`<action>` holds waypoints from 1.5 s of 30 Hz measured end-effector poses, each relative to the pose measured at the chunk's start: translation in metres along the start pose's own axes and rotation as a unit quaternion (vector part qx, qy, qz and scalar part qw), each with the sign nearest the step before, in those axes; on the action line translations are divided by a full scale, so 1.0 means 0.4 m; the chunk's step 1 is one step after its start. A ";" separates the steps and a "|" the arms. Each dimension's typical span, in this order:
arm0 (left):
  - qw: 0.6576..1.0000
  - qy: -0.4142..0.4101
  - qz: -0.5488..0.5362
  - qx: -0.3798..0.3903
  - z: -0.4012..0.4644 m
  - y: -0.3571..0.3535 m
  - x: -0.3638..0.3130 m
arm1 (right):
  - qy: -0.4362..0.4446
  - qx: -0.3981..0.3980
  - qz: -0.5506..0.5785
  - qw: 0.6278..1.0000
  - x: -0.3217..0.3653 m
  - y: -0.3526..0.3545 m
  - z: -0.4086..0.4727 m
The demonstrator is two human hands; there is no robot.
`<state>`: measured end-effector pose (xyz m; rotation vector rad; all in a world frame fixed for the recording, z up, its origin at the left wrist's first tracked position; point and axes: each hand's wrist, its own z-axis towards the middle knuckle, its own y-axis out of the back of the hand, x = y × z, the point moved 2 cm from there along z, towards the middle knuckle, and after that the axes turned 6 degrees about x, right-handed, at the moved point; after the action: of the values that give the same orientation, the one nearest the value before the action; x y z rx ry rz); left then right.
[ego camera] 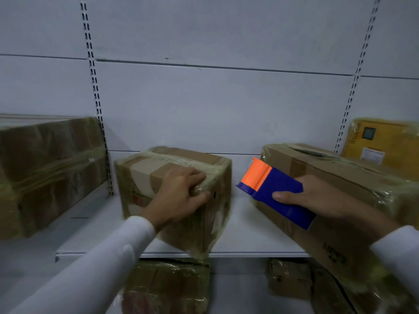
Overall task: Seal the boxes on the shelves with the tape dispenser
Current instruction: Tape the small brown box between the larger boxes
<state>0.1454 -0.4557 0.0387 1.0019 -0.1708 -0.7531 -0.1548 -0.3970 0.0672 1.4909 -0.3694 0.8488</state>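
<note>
Nearest the camera, two white sleeves [95,266] reached toward a white shelf [247,241]. The left hand [179,196] lay on the top front edge of the middle box [188,225], fingers spread and slightly bent over its taped corner, pressing rather than gripping. The right hand [317,198] gripped a blue and orange tape dispenser [274,189], thumb on its upper face, holding it in the air between the middle box and the right box [335,175], its toothed end pointing away. More boxes [167,288] sat on the level below. Further off stood a large wrapped box [49,168] at left and a yellow package [385,141] at right, against the white back panel [215,105].
</note>
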 end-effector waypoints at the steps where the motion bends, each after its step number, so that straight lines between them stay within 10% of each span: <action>1: 0.999 -0.021 -0.041 0.007 -0.020 0.018 0.011 | 0.010 0.012 0.004 1.000 0.005 0.001 -0.005; 11: 0.975 0.028 -0.201 0.086 -0.122 0.083 0.111 | 0.053 0.102 0.016 0.993 0.048 -0.023 -0.021; 24: 0.996 0.076 -0.003 -0.046 -0.123 0.074 0.063 | 0.061 0.117 -0.033 0.991 0.108 -0.093 -0.030; 30: 0.905 0.056 -0.418 0.049 -0.160 0.101 -0.072 | 0.076 0.146 -0.026 0.986 0.132 -0.108 -0.027; 37: 0.847 0.079 -0.510 0.131 -0.172 0.088 -0.094 | 0.101 0.183 -0.025 0.978 0.164 -0.123 -0.017; 45: 0.868 0.102 -0.482 0.060 -0.169 0.082 -0.056 | 0.103 0.204 -0.051 0.972 0.173 -0.128 0.018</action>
<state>0.1762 -0.3838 0.0327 1.2728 0.5235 -1.5456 -0.0712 -0.3791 0.0791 1.7614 0.0431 1.0278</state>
